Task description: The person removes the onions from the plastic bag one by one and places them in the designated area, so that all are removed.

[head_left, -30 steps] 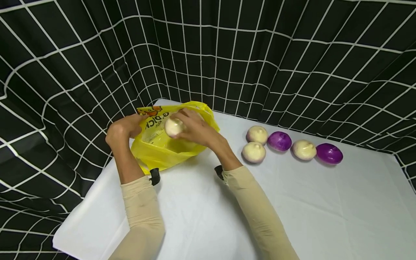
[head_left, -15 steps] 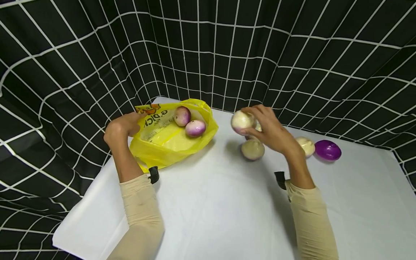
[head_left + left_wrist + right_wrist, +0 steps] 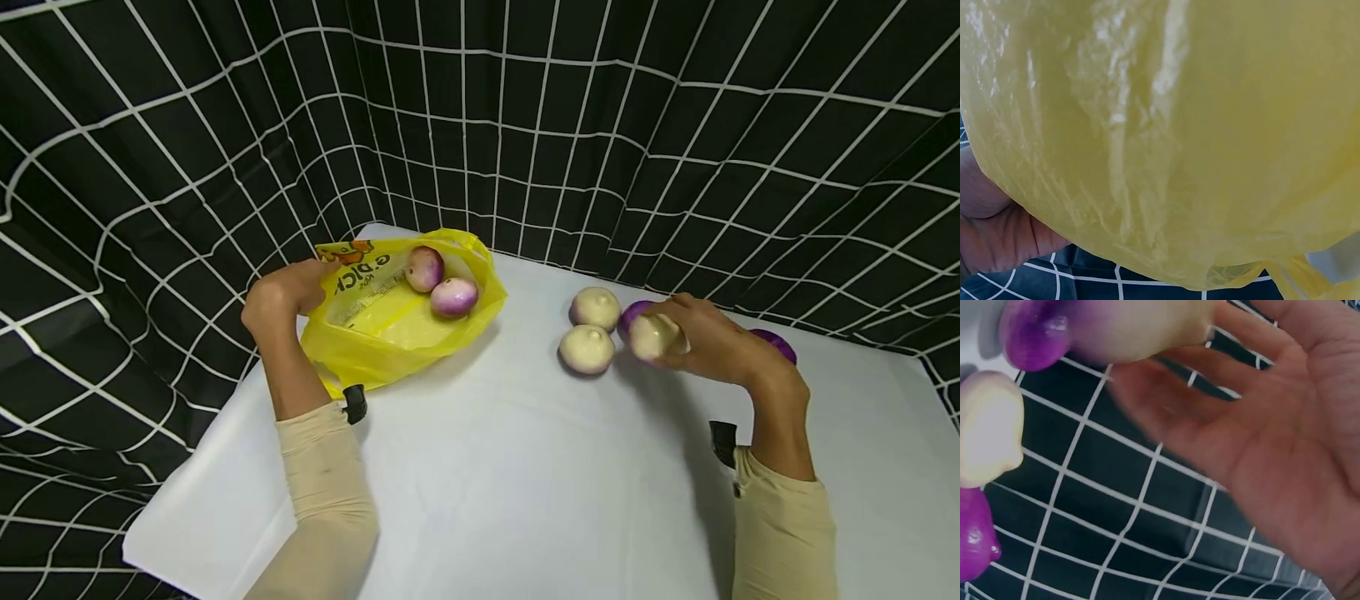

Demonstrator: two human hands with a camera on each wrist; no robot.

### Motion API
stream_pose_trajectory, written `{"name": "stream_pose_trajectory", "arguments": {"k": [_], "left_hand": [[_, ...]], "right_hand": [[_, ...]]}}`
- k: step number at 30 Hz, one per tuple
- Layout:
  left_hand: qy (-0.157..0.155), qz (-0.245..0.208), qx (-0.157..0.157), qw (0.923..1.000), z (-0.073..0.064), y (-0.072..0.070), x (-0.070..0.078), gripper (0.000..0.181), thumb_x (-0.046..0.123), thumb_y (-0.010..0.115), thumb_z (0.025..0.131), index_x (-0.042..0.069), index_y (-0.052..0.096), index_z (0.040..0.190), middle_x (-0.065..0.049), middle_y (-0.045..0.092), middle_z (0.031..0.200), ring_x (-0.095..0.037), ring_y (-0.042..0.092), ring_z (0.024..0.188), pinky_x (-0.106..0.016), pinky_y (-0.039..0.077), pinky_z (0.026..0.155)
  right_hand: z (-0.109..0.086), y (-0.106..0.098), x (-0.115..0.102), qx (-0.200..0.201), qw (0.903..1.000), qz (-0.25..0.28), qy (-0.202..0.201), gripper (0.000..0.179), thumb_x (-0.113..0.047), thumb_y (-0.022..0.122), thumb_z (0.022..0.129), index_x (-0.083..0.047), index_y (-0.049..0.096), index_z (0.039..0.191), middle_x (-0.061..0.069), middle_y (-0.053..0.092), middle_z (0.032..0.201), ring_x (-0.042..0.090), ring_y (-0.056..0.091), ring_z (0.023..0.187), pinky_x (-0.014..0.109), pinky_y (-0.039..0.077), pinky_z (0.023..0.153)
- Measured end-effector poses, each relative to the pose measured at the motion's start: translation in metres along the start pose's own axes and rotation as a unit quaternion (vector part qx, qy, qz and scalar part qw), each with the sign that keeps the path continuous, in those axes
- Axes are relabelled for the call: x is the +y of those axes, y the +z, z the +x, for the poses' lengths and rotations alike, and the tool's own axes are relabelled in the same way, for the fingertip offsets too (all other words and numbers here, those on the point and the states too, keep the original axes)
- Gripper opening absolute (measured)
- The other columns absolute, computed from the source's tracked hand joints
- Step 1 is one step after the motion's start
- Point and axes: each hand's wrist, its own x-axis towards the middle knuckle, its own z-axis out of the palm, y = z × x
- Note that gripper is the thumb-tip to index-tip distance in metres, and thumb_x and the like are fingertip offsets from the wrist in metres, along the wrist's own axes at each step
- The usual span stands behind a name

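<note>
In the head view my left hand pinches the left rim of a yellow plastic bag, whose mouth gapes toward me. Two purple-and-white onions lie inside it. My right hand holds a glossy white onion with a purple base, just above the table beside a purple onion. The right wrist view shows this held onion by the fingertips, blurred. The bag's yellow side fills most of the left wrist view and covers my left fingers.
Two whitish onions sit left of the purple one on the white table. Another purple onion shows behind my right hand. A white onion appears only in the right wrist view. Black grid-patterned cloth hangs behind.
My right hand has come out of the bag with the white onion and moved right over the row, lowering toward the table. My left hand stays on the bag's rim.
</note>
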Motion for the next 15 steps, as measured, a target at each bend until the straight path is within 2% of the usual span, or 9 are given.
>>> {"name": "stream_pose_trajectory", "arguments": {"k": [2, 4, 6, 9, 13, 15], "left_hand": [[0.0, 0.001, -0.001, 1.0, -0.001, -0.001, -0.001, 0.074, 0.001, 0.045, 0.107, 0.026, 0.013, 0.169, -0.028, 0.028, 0.166, -0.043, 0.037, 0.127, -0.048, 0.042, 0.089], [-0.005, -0.002, -0.002, 1.0, -0.001, -0.001, 0.0, 0.073, 0.002, 0.044, 0.107, 0.028, 0.013, 0.169, -0.028, 0.028, 0.165, -0.043, 0.037, 0.127, -0.045, 0.043, 0.084], [-0.006, 0.001, -0.006, 1.0, -0.001, 0.0, 0.001, 0.073, 0.003, 0.042, 0.107, 0.028, 0.013, 0.169, -0.028, 0.024, 0.168, -0.044, 0.037, 0.127, -0.045, 0.042, 0.083], [-0.006, -0.002, -0.007, 1.0, 0.0, 0.001, 0.001, 0.073, 0.002, 0.043, 0.106, 0.027, 0.015, 0.169, -0.027, 0.027, 0.167, -0.043, 0.037, 0.128, -0.047, 0.043, 0.086], [0.004, -0.002, -0.001, 1.0, 0.0, 0.0, 0.0, 0.073, 0.0, 0.046, 0.105, 0.023, 0.019, 0.168, -0.026, 0.034, 0.161, -0.041, 0.037, 0.128, -0.051, 0.042, 0.096], [0.002, 0.002, -0.001, 1.0, -0.001, -0.001, 0.0, 0.073, -0.001, 0.045, 0.105, 0.022, 0.019, 0.168, -0.026, 0.033, 0.162, -0.041, 0.038, 0.128, -0.051, 0.042, 0.095]], "right_hand": [[0.001, 0.002, -0.004, -0.046, 0.9984, 0.002, 0.031, 0.053, -0.023, 0.084, 0.087, -0.003, 0.066, 0.132, 0.023, 0.064, 0.128, 0.04, 0.058, 0.116, 0.062, 0.051, 0.097], [0.003, 0.005, -0.008, -0.076, 0.9955, -0.008, 0.057, 0.052, -0.027, 0.084, 0.086, -0.004, 0.066, 0.13, 0.022, 0.067, 0.123, 0.038, 0.062, 0.109, 0.059, 0.053, 0.093], [0.006, 0.009, -0.009, -0.089, 0.9938, -0.019, 0.064, 0.052, -0.027, 0.084, 0.085, -0.004, 0.067, 0.128, 0.019, 0.069, 0.116, 0.034, 0.064, 0.102, 0.057, 0.054, 0.09], [0.011, 0.013, -0.011, -0.109, 0.9904, -0.039, 0.076, 0.047, -0.023, 0.083, 0.082, -0.004, 0.068, 0.123, 0.013, 0.07, 0.103, 0.029, 0.062, 0.091, 0.051, 0.055, 0.083], [0.015, 0.017, -0.012, -0.123, 0.9878, -0.047, 0.083, 0.037, -0.016, 0.076, 0.082, -0.005, 0.068, 0.116, 0.008, 0.065, 0.093, 0.026, 0.059, 0.084, 0.043, 0.053, 0.077], [0.016, 0.019, -0.013, -0.126, 0.9872, -0.051, 0.084, 0.036, -0.014, 0.074, 0.081, -0.004, 0.067, 0.115, 0.009, 0.064, 0.093, 0.026, 0.059, 0.084, 0.042, 0.052, 0.077]]}}
